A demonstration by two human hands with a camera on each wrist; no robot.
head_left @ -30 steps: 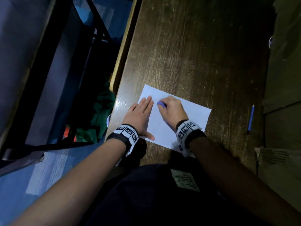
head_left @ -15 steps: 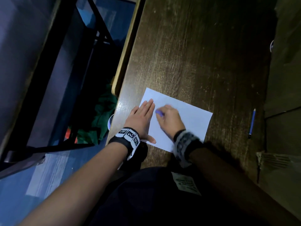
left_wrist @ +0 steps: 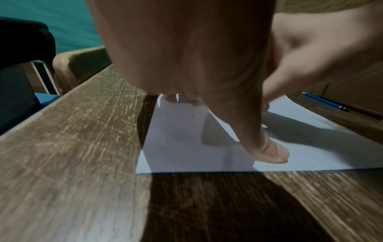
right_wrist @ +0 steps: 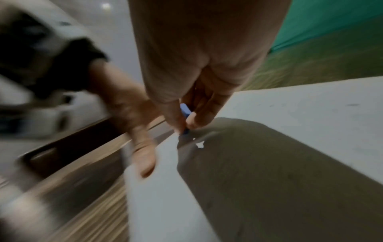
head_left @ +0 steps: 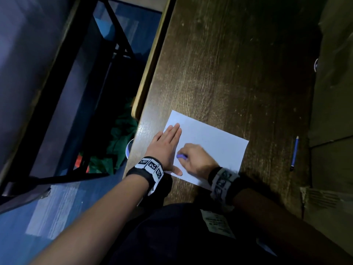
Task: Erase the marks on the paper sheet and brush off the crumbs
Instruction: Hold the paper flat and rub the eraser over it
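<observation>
Paper sheet [head_left: 214,148] found flat on wooden worktop [head_left: 219,73], near its front left corner. Left hand [head_left: 166,146] laid flat on sheet's left edge, fingers straight, thumb [left_wrist: 267,147] pressed on paper; nothing held. Right hand [head_left: 196,157] positioned on sheet just beside left, grip closed around blue eraser [head_left: 181,156], pinched between thumb and fingertips, tip touching paper [right_wrist: 290,122]. Blue pencil [head_left: 294,153] noted on worktop, well apart to the right. Right-wrist view blurred. No marks discernible.
</observation>
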